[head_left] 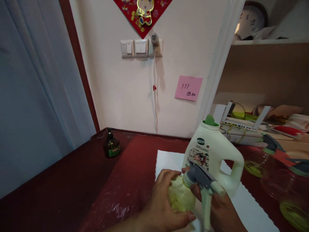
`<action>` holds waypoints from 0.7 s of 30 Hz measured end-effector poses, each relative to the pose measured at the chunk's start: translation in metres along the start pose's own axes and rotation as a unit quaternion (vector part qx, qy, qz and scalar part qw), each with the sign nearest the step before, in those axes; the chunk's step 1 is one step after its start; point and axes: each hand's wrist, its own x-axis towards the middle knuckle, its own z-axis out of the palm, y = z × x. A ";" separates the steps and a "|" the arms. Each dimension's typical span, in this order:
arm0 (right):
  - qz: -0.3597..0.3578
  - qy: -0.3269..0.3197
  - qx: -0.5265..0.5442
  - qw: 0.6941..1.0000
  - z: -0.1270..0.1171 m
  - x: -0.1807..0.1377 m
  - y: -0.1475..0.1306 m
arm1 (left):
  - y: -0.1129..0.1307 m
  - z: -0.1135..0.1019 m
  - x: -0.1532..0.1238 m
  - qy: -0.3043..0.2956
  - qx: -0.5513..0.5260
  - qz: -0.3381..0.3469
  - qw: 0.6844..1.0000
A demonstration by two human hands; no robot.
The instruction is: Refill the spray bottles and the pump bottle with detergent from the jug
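A small spray bottle point(181, 195) with a clear yellowish round body is tilted between my hands, low in the head view. My left hand point(166, 201) is wrapped around its body. At its neck, my right hand point(220, 206) grips the grey and pale green spray head point(201, 177); part of that hand is hidden behind the trigger. Just behind stands a large pale green jug point(217, 151) with a handle, its mouth showing a green spout. Under the jug and the bottle lies a white sheet point(253, 206).
A dark pump bottle point(111, 145) stands at the back left of the red table point(125, 180). On the right are more spray bottles point(265, 154). Behind them, a white router point(241, 122) sits in a shelf. A cord point(154, 103) hangs from the wall socket.
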 end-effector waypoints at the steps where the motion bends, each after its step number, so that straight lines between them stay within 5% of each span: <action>1: 0.013 -0.018 0.021 1.000 -0.002 -0.001 0.000 | 0.000 0.000 0.000 0.003 -0.002 -0.007 1.000; 5: 0.048 -0.036 0.057 0.997 -0.003 -0.006 0.008 | -0.001 0.003 -0.002 0.018 0.000 -0.023 1.000; 15: 0.028 0.001 -0.064 0.998 -0.002 -0.015 0.014 | -0.006 0.008 -0.007 0.012 -0.007 -0.015 1.000; 21: 0.093 -0.022 0.055 0.994 -0.008 -0.021 0.030 | -0.010 0.009 -0.008 0.016 -0.013 -0.002 1.000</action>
